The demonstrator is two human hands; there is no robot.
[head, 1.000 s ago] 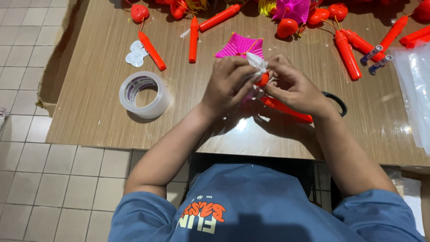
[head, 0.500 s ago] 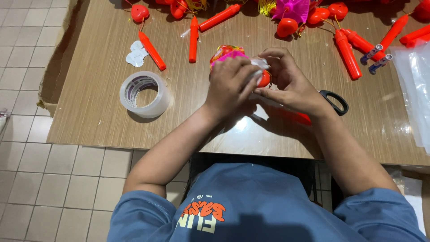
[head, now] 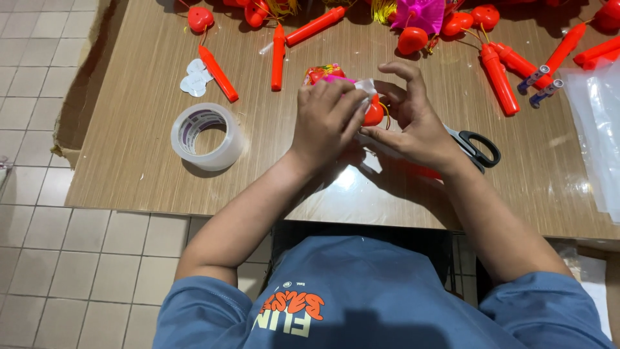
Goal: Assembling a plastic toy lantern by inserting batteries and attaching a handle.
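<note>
Both hands work mid-tabletop: left hand (head: pixel 326 119) fingers pinch the folded pink lantern (head: pixel 336 77), right hand (head: pixel 420 126) fingers curl, steadying its red base (head: pixel 373 115).

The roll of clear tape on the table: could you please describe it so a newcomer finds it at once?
On the wooden table, look beside the person's left hand. The tape roll lies flat there, alone. It is the only clear ring; its neighbours are red sticks.
</note>
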